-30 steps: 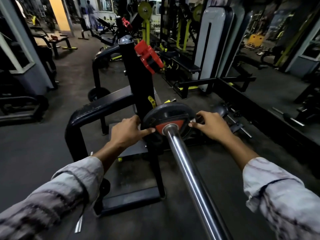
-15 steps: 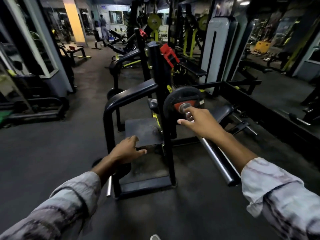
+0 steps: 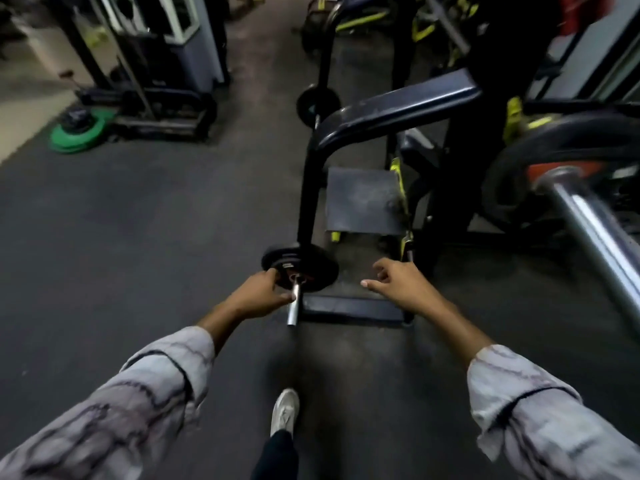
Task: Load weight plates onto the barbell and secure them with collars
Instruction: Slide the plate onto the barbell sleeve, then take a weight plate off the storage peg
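A small black weight plate (image 3: 320,271) with a red centre sits on a short chrome storage peg (image 3: 293,311) low on the black rack. My left hand (image 3: 259,294) grips this plate, fingers curled over its left rim and thumb by the peg. To the right, my right hand (image 3: 398,284) hovers near the rack's base with loosely curled fingers and holds nothing. The chrome barbell sleeve (image 3: 599,233) runs along the right edge. A larger black plate (image 3: 512,168) with a red hub is loaded on it.
The black rack frame (image 3: 391,109) with a flat step (image 3: 362,202) stands ahead. Another small plate (image 3: 317,102) hangs at its far end. Green plates (image 3: 78,128) lie on the floor at left. My white shoe (image 3: 284,408) is below.
The view has dropped to the rack's low peg. My left hand went down and took hold of the small plate there. My right hand left the barbell's plate and came down beside it.
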